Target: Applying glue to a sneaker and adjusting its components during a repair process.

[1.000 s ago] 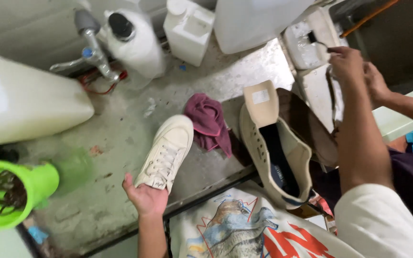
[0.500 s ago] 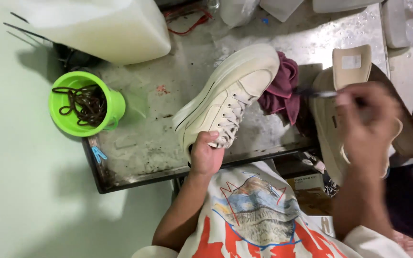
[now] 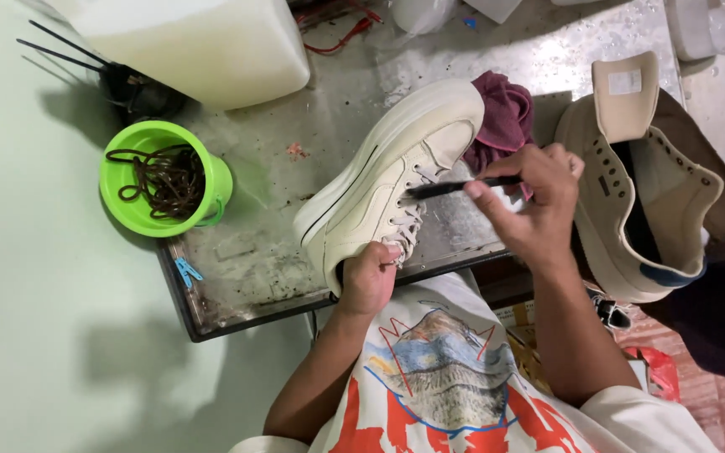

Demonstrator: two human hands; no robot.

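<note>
The left hand [image 3: 368, 277] has its grip closed on the heel of a cream shoe [image 3: 388, 180], tilted on its side over the table [image 3: 245, 260]. The right hand [image 3: 534, 205] pinches a dark brush [image 3: 455, 188], its tip at the laces, with a maroon rag [image 3: 505, 117] just behind.

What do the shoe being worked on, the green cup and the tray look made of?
White shoe: smooth matte leather or synthetic, by its even sheen; thick rubbery-looking sole. Green cup: glossy moulded plastic. Tray: stained grey sheet metal, judging by its dull shine and raised rim.
</note>
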